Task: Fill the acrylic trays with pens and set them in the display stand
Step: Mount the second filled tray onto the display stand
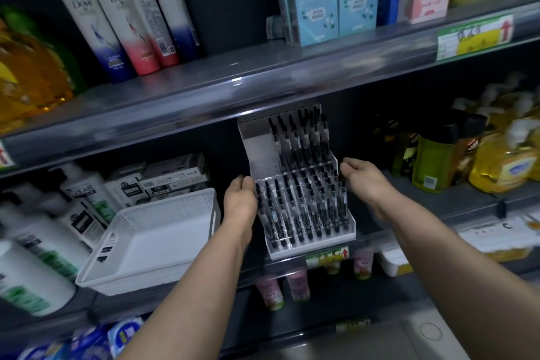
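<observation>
Display stand [310,251] sits on the middle shelf [415,228], centre of view. Its low front is at the near shelf edge & its stepped back rises toward the far wall. Pens [304,207] stand in rows in the tiers, long axis near-to-far & leaning back, w/ one dark end down at the near lip and the other up & away. Front tier is full across. Rear tier has pens on the right only; its left part is bare clear acrylic.

Left hand [240,202] is on the stand's left side wall, fingers curled round the edge, tips hidden behind it. Right hand [362,181] is at the right side wall, fingers together & lightly bent, tips at the acrylic. It's blurred, so can't tell if they grip or only touch.

Middle tier is hard to read: pens overlap thru the clear walls, count unclear. Stand's top edge sits right up against the upper shelf's front rail.

White basket [204,204] lies just left of the stand, tilted, near corner over the shelf edge. Shampoo bottles [87,193] at left & yellow bottles [502,166] at right are blurred, labels mostly illegible.
</observation>
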